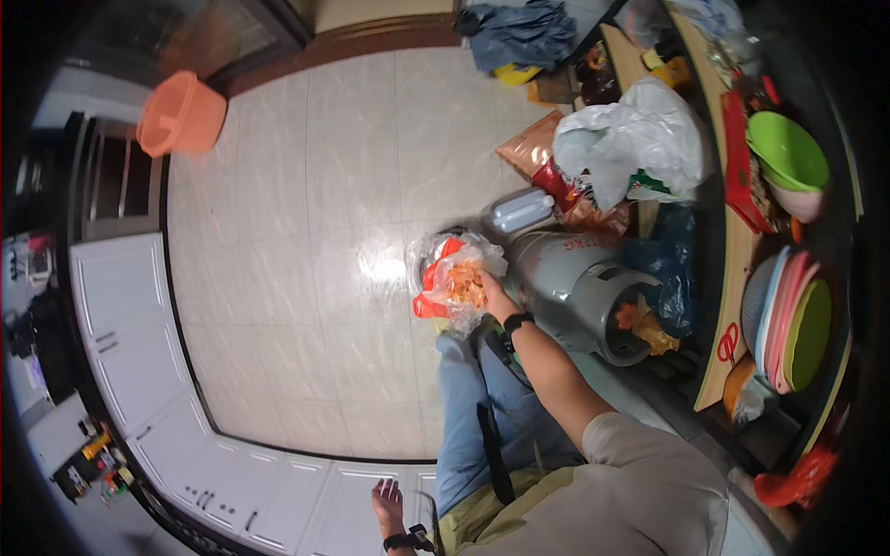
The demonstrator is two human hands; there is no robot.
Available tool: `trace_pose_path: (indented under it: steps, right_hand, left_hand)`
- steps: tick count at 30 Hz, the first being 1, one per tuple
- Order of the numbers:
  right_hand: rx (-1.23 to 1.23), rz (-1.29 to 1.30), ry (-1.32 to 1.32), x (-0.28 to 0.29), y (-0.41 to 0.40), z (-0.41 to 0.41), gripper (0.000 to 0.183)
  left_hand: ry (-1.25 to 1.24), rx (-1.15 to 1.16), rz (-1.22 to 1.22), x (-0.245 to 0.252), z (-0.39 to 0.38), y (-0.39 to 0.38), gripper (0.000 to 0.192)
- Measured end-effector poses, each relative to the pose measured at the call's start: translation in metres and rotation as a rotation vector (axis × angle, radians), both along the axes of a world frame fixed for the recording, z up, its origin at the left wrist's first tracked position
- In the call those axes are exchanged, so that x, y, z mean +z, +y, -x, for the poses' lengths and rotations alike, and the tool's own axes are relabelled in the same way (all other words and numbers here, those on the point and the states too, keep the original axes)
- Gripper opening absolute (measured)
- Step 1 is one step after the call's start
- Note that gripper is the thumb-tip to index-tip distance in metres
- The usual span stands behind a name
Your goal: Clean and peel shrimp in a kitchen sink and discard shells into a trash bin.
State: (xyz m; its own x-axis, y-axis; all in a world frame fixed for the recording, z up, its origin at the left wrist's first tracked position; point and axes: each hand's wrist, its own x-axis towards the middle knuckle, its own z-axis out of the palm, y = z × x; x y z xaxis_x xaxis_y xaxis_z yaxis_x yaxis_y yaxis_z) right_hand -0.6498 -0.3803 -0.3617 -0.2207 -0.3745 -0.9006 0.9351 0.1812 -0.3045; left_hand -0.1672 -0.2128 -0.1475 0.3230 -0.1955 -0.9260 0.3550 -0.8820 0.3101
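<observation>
My right hand (492, 295) is at the side of a clear plastic bag (464, 278) with orange-brown contents, holding the bag. Its fingertips are partly hidden by the contents. Red plastic (431, 281) shows beside and under the clear bag, above my shoes and jeans (459, 403). A rounded rim of a container (419, 267) is partly visible under the plastic. My left hand (387, 500) is low in the view, in front of the white cabinet doors, with slightly bent fingers apart and nothing in it. Each wrist wears a black band.
A grey gas cylinder (570, 285) stands close to my right arm. Beyond it are a clear plastic bottle (521, 210), a white plastic bag (633, 139) and shelves (730, 278) with stacked basins (782, 320). An orange tub (184, 115) stands at the upper left, white cabinets (125, 285) at the left.
</observation>
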Motion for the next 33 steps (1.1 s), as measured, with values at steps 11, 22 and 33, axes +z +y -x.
trace_pose_path:
  steps: [11,22,33]
  right_hand:
    - [0.247,-0.242,0.043,-0.050,-0.012,0.008,0.024]
    - [0.325,-0.319,-0.045,0.045,-0.033,0.036,0.036]
    - [0.702,0.012,-0.014,0.115,0.000,0.095,0.047]
  left_hand:
    - [0.075,0.127,0.030,0.007,0.076,-0.031,0.021]
    - [0.156,0.167,0.090,0.029,0.102,-0.025,0.021]
    - [0.051,0.344,0.238,0.053,0.132,0.030,0.021]
